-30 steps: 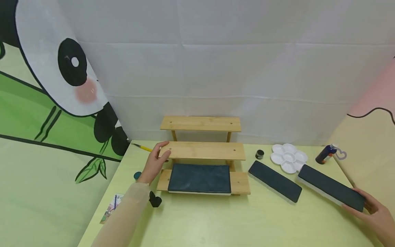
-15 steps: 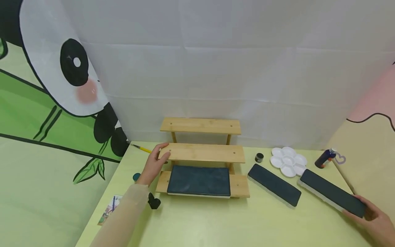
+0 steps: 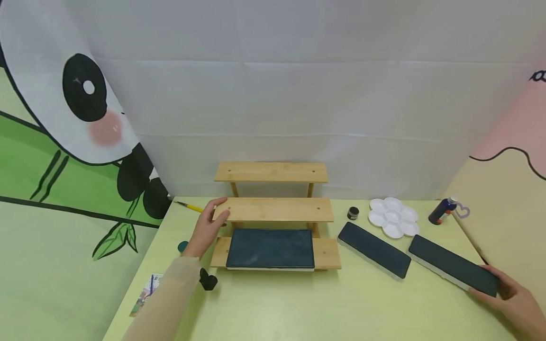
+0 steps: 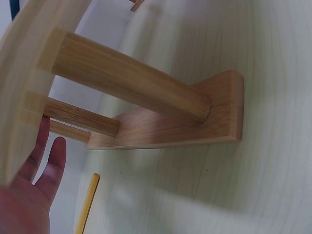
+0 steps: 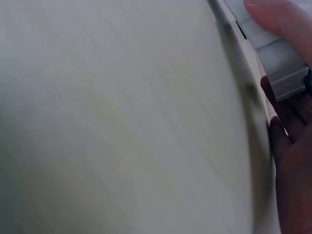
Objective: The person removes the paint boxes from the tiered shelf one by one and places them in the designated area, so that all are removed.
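Pale green counter (image 3: 298, 308) fills the lower frame, with a wooden rack (image 3: 273, 208) at centre. Left hand (image 3: 206, 229) grips the rack's middle shelf end, fingers curled around it. At lower right, the right hand (image 3: 514, 300) holds the near end of a dark slab (image 3: 452, 267), fingers wrapped around it.

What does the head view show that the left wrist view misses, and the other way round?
Only the head view shows the right hand gripping the end of a dark slab, a second slab, the palette and the dark board on the rack's bottom shelf. Only the left wrist view shows the dowels from beneath. Both show the left hand on the wooden rack, and the yellow brush.
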Tool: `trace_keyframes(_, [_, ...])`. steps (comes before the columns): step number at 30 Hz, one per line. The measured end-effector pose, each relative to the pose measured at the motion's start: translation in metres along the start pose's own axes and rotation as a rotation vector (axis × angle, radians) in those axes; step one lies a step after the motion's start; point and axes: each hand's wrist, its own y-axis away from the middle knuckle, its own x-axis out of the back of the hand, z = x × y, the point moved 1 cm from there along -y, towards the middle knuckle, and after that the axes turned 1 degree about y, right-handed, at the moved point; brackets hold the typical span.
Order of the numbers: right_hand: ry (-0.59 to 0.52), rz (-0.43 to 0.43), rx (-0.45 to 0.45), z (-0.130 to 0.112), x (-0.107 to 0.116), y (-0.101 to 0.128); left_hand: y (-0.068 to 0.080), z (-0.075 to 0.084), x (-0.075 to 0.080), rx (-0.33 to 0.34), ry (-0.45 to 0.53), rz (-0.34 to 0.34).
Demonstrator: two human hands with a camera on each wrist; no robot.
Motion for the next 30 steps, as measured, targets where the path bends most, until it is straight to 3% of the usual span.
trace_keyframes(13, [0.186,-0.03,-0.098,-0.003,-0.008,-0.009,0.0,-0.006,0.002,-0.016,0.021,-0.006])
trace_keyframes(22, [0.18,0.015,-0.097,0.008,-0.013,-0.006,0.0,-0.003,-0.001,-0.007,0.012,-0.011])
trace_keyframes(30, [0.287,-0.076,-0.175,-0.001,-0.013,-0.011,0.004,-0.001,0.003,-0.005,0.026,-0.02])
